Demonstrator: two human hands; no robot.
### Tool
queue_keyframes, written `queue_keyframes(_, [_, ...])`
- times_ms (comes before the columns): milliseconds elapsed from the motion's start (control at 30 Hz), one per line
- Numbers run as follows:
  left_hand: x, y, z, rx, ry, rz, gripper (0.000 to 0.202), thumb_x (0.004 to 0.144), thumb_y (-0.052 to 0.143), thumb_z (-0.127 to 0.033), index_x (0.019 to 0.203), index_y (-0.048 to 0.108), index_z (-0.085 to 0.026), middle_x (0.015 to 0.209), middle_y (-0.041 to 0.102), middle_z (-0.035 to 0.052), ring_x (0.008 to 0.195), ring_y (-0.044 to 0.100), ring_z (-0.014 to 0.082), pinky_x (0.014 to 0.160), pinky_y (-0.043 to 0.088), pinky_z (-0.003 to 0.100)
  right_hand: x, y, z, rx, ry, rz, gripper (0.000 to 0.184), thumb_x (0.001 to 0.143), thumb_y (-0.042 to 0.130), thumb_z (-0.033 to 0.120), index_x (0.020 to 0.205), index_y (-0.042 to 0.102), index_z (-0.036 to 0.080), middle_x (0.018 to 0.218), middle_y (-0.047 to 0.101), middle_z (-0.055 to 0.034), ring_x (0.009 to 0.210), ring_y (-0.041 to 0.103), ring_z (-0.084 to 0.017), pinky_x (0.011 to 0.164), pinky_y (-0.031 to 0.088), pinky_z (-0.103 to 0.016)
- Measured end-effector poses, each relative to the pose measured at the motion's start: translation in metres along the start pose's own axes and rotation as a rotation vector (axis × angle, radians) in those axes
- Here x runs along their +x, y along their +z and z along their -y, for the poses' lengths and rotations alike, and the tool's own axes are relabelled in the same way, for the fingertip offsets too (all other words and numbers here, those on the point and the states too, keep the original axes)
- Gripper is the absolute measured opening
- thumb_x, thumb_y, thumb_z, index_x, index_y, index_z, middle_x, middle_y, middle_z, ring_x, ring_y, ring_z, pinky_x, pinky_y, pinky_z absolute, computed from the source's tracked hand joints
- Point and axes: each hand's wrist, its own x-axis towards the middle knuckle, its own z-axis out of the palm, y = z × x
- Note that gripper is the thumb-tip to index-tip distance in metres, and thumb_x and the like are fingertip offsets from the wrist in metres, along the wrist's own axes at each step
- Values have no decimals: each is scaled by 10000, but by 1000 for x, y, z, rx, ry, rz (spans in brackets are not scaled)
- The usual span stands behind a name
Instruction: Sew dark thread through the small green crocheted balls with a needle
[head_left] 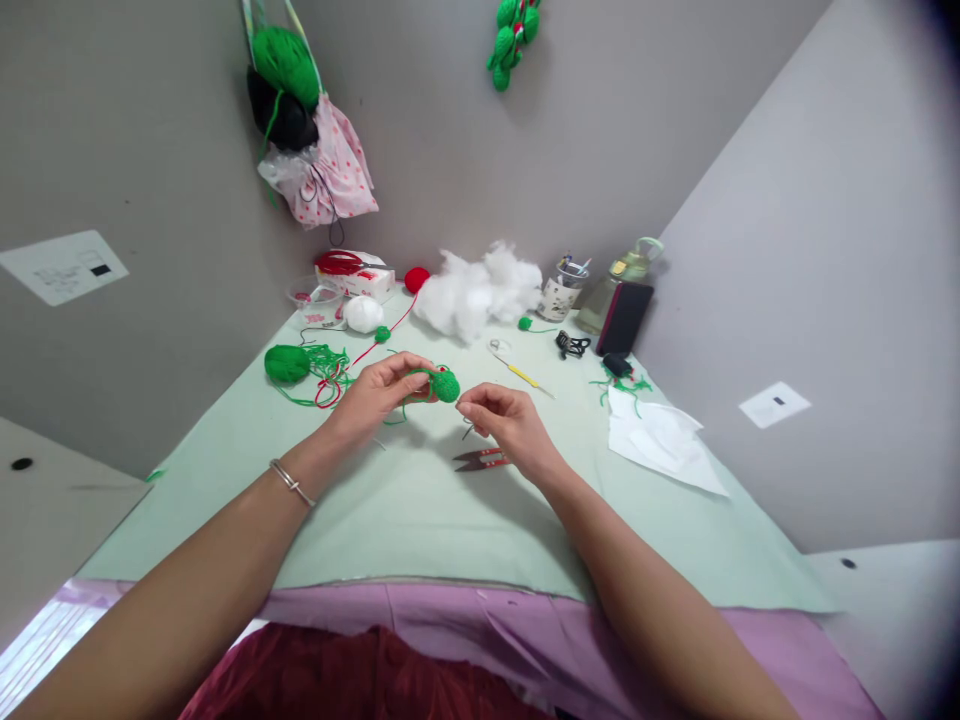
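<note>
My left hand (394,385) is closed around a small green crocheted piece (447,386), which has a bit of red and white at its top. Green yarn trails from it below the fingers. Just to its right, my right hand (502,415) is closed in a pinch. What sits between those fingertips is too small to make out; a thin dark thing (468,431) shows just beneath them. Thread snips with red handles (480,459) lie on the table under my right hand, partly covered by it. A yellow-handled crochet hook (523,376) lies beyond.
White stuffing (480,290) is heaped at the back. Green yarn (287,364) and a white ball (364,314) lie left. A pen cup (561,292), a bottle (600,300), a leaning phone (625,318), a black clip (573,345) and white paper (660,440) are right.
</note>
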Motion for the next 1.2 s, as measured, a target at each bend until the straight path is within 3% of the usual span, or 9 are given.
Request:
queue_keyframes(133, [0, 3, -1, -6, -11, -85, 249, 813, 725, -415, 862, 665, -178, 842, 669, 9, 777, 626, 140, 804, 539, 307, 0, 0, -1, 18, -8, -8, 223, 758, 743, 367, 771, 673, 156, 613, 513, 38, 553, 403, -83, 552, 341, -250])
queue_keyframes(367, [5, -13, -9, -410, -65, -235, 367, 849, 689, -362, 637, 463, -168, 999, 684, 49, 953, 670, 143, 791, 549, 229, 0, -3, 1, 7, -23, -60, 259, 765, 737, 415, 769, 657, 168, 636, 495, 29, 570, 409, -97, 536, 339, -258])
queue_keyframes(467, [6, -16, -13, -522, -95, -224, 424, 840, 699, -333, 604, 380, -182, 703, 564, -10, 735, 634, 98, 652, 518, 190, 0, -2, 0, -4, -14, -59, 271, 759, 741, 426, 763, 655, 169, 647, 504, 24, 580, 416, -99, 542, 350, -258])
queue_keyframes(567, [3, -10, -13, -421, -65, -166, 342, 816, 738, -349, 700, 462, -183, 635, 472, -57, 537, 471, 52, 508, 399, 177, -1, 0, -1, -1, -12, -42, 262, 759, 745, 414, 772, 667, 164, 654, 519, 21, 581, 425, -97, 551, 354, -257])
queue_keyframes(633, [1, -4, -12, -270, -46, -122, 272, 794, 766, -350, 899, 569, -194, 716, 550, -53, 560, 468, 56, 539, 388, 189, -2, 1, -2, 7, -16, -38, 257, 762, 746, 409, 790, 678, 162, 648, 521, 24, 577, 428, -96, 554, 353, -256])
queue_keyframes(733, [-2, 2, -9, -70, -65, 17, 409, 766, 790, -344, 1111, 621, -204, 923, 660, 7, 727, 558, 103, 701, 448, 241, -2, 1, -3, 5, -19, -38, 265, 760, 748, 417, 812, 694, 163, 642, 526, 27, 575, 433, -97, 561, 360, -257])
queue_keyframes(900, [-2, 2, -2, -6, -62, 93, 303, 787, 764, -382, 1021, 681, -209, 1099, 689, 55, 975, 612, 185, 893, 458, 330, -2, -2, -2, -34, -26, 11, 260, 779, 732, 410, 890, 742, 176, 757, 574, 4, 624, 448, -103, 605, 381, -268])
queue_keyframes(1100, [0, -1, 2, -19, -32, 54, 302, 761, 784, -381, 1008, 698, -229, 1028, 716, 42, 931, 642, 190, 900, 472, 362, -3, -11, 1, -68, -15, 114, 281, 813, 700, 408, 972, 762, 185, 775, 534, 9, 616, 372, -93, 574, 307, -263])
queue_keyframes(1200, [-1, 0, 2, 58, -10, 61, 274, 741, 801, -354, 962, 718, -216, 987, 719, 42, 919, 646, 195, 868, 477, 346, -2, -10, 2, -47, 35, 99, 279, 774, 731, 426, 884, 732, 169, 698, 533, 21, 597, 354, -95, 562, 295, -261])
